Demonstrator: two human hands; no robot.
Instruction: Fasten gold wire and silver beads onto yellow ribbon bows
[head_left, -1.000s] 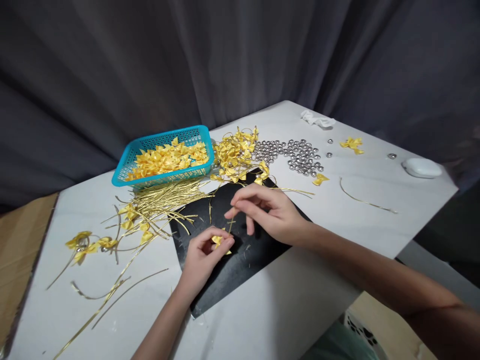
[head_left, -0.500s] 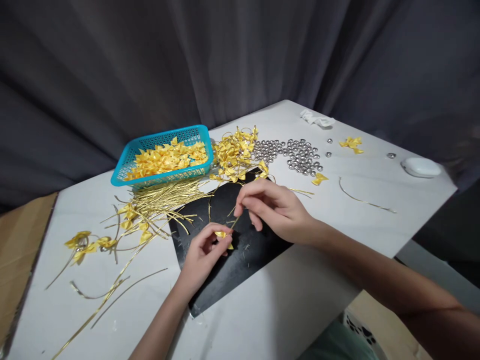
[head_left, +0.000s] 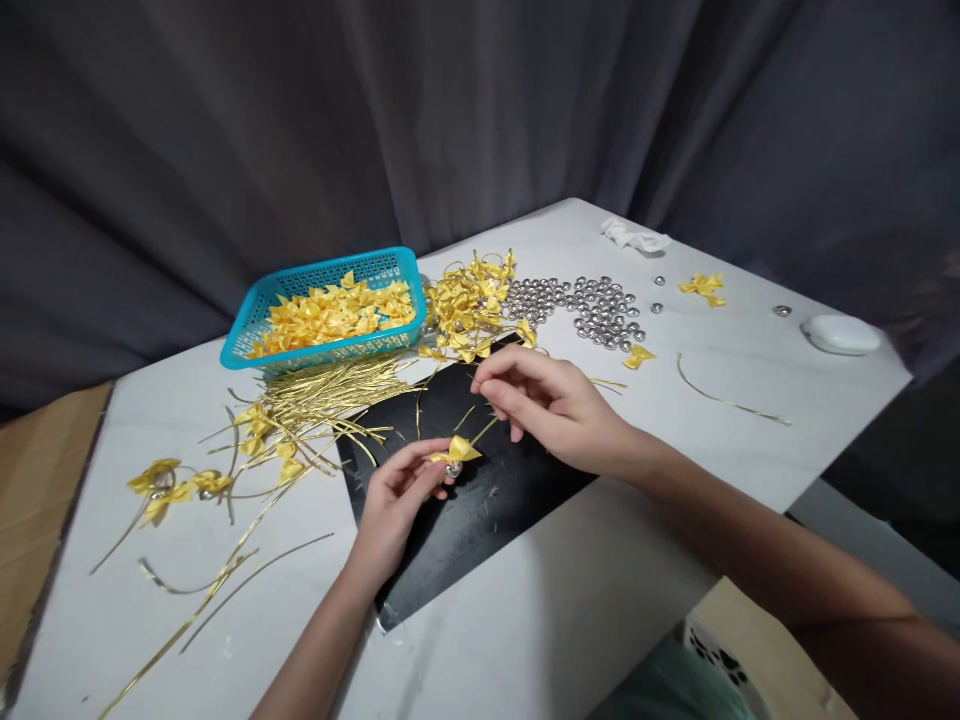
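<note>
Over the black mat [head_left: 487,540], my left hand [head_left: 397,500] pinches a yellow ribbon bow [head_left: 463,449] with a small silver bell [head_left: 453,469] under it. A gold cord [head_left: 484,430] runs up from the bow toward my right hand [head_left: 559,405]. The right thumb and forefinger are pressed together on the cord's upper end, and the fingers partly hide it. Behind my hands lies a heap of finished-looking yellow bows with cord loops [head_left: 469,300].
A blue basket [head_left: 321,352] of yellow bows stands at the back left, with a bundle of gold cords [head_left: 330,395] before it. Silver bells [head_left: 607,315] spread at the back. Loose bows [head_left: 161,490] lie left; a white oval object [head_left: 841,335] sits far right.
The bow in my left hand has turned and now shows more, with the silver bell visible. My right hand has shifted slightly up and right, with more cord showing between the hands.
</note>
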